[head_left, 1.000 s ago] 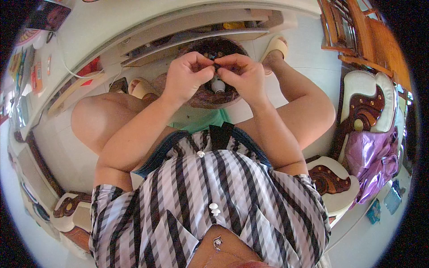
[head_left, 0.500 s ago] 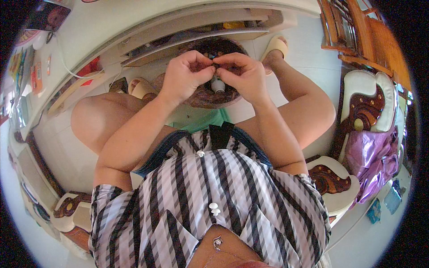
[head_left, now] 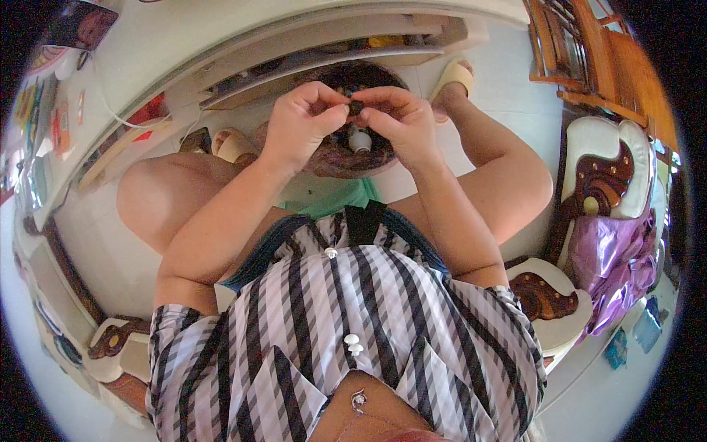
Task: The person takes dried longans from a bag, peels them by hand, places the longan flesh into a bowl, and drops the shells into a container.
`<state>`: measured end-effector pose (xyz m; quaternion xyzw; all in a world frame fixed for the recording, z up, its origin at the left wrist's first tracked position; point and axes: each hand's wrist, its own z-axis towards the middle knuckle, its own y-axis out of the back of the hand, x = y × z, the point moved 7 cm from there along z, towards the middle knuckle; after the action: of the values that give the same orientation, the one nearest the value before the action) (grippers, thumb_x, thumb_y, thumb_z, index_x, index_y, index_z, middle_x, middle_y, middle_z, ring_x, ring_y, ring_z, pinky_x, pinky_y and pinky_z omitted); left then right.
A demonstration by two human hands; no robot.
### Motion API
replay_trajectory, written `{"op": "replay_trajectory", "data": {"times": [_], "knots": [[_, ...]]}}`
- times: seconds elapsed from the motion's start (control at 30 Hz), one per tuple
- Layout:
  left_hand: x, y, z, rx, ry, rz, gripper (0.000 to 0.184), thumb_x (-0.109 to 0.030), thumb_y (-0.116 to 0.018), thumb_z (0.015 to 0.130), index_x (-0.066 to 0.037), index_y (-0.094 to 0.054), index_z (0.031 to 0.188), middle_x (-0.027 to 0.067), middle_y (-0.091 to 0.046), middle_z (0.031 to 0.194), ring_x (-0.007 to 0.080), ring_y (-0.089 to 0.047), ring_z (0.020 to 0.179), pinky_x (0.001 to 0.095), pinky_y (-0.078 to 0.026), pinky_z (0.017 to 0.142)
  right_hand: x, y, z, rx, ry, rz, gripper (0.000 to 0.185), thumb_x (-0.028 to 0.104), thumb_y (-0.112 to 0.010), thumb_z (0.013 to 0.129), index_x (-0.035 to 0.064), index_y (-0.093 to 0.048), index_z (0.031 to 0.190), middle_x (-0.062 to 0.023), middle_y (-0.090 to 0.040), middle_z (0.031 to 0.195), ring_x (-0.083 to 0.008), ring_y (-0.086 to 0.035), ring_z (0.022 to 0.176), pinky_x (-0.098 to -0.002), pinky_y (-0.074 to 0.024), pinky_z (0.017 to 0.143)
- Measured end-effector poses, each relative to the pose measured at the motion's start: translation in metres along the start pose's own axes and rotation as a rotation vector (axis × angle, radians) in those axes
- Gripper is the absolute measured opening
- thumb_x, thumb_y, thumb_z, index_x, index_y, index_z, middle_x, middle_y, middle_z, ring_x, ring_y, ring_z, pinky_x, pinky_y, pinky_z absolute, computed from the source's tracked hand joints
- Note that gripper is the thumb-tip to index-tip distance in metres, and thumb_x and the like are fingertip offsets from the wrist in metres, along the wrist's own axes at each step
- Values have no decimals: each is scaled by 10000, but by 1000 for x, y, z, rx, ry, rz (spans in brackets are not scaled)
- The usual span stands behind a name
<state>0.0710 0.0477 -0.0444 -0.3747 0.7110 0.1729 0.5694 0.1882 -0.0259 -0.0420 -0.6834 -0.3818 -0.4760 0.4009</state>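
Between my two hands is a small dark piece (head_left: 356,108), too small to name. My left hand (head_left: 303,121) is closed, its thumb and forefinger pinching the piece from the left. From the other side, the thumb and forefinger of my right hand (head_left: 403,120) pinch it too. Both hands are above a dark brown round container (head_left: 346,163), whose inside is mostly in shadow. A white, bulb-shaped object (head_left: 359,140) shows in it just below my fingers. Other small things in there are hidden or too dark to make out.
A long white table (head_left: 221,46) with an open shelf curves across the front. Pale green cloth (head_left: 331,197) lies between my legs. To the right are a white and brown carved chair (head_left: 604,169) with purple fabric (head_left: 615,258) on it and wooden furniture (head_left: 589,59).
My fingers have shifted slightly around the dark piece, and more of it now shows between them. The arms have hardly moved.
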Motion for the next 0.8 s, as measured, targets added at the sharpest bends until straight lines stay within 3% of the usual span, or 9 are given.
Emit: {"op": "replay_trajectory", "data": {"times": [0.13, 0.27, 0.37, 0.47, 0.57, 0.67, 0.8], "knots": [[-16, -1, -1, -8, -103, 223, 102, -60, -619, 735, -43, -581, 828, -12, -584, 756, 58, -522, 693, 207, -428, 645, 19, 1, 0, -53, 178, -258, 175, 56, -648, 684, 42, -643, 858, -45, -618, 812, -114, -572, 719, -237, -458, 651], [-24, -7, -2, 20, -92, 189, 113, -59, -627, 728, -31, -586, 829, -2, -592, 755, 64, -532, 689, 205, -435, 644, 42, -5, -6, -64, 442, -513, 186, 41, -656, 637, 42, -640, 822, -93, -613, 799, -182, -597, 733, -269, -474, 660], [-17, -4, -1, 25, -73, 262, 95, -51, -623, 716, -14, -591, 798, 6, -598, 734, 70, -538, 670, 210, -439, 626, 44, -10, -11, -73, 524, -597, 188, 37, -656, 612, 42, -642, 799, -107, -610, 793, -214, -600, 732, -284, -480, 659], [-22, -3, -1, -2, -106, 400, 80, -46, -621, 708, -9, -594, 773, 3, -600, 721, 67, -535, 663, 211, -434, 613, 40, -11, -11, -46, 516, -592, 165, -14, -642, 646, 1, -622, 808, -82, -607, 815, -128, -589, 719, -225, -473, 646], [-19, 0, 0, -3, -112, 333, 86, -57, -619, 713, -16, -598, 786, 4, -600, 723, 63, -530, 666, 210, -432, 619, 25, -2, -8, -114, 386, -429, 181, 45, -666, 622, 35, -638, 800, -82, -616, 770, -167, -598, 718, -261, -476, 643], [-13, 1, -1, 15, -82, 246, 107, -76, -622, 725, -31, -601, 819, 3, -596, 736, 62, -525, 669, 214, -434, 634, 8, 1, -5, -102, 49, -119, 164, 50, -670, 651, 25, -633, 809, -45, -616, 767, -100, -576, 694, -225, -466, 628], [-15, -1, 0, 30, -35, 168, 93, -53, -613, 722, -15, -598, 806, 3, -591, 719, 66, -522, 674, 204, -430, 635, 6, 0, -3, -91, 40, -32, 155, 58, -671, 670, 17, -629, 814, -22, -609, 770, -63, -552, 682, -202, -455, 621]]}}
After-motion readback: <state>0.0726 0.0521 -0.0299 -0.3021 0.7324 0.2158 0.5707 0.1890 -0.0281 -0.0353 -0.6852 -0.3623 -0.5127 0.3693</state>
